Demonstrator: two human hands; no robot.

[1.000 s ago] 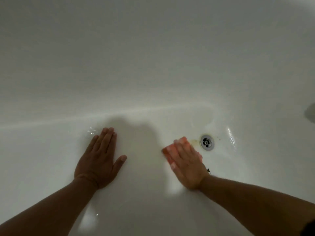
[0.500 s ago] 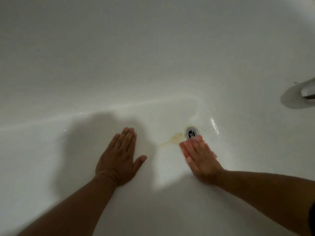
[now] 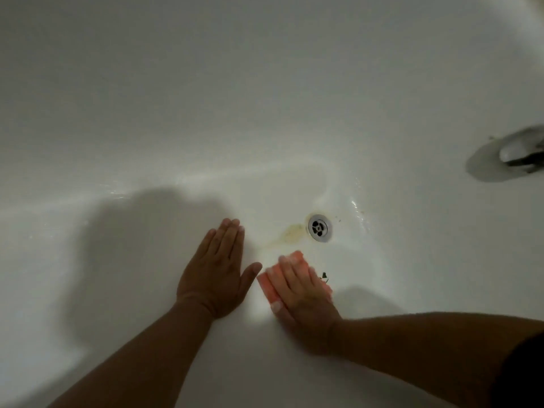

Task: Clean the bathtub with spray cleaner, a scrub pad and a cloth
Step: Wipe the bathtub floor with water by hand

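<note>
Your left hand (image 3: pixel 215 278) lies flat on the floor of the bathtub (image 3: pixel 265 113), fingers straight and together, holding nothing. It looks like a prop that takes your weight while you lean in. Your right hand (image 3: pixel 304 301) is laid flat on top of the scrub pad (image 3: pixel 268 285), fingers straight along it rather than curled round it, which suits pressing down hard as you rub. The hands sit just beside each other, the left thumb near the pad's edge. The pad rests on the tub floor, just short of the yellowish stain (image 3: pixel 291 233) beside the drain (image 3: pixel 318 227) (that patch is likely your target). A small dark speck (image 3: pixel 323 275) lies just right of the pad. The tap (image 3: pixel 518 151) is well apart at the right edge, blurred. No spray bottle or cloth is in view.
</note>
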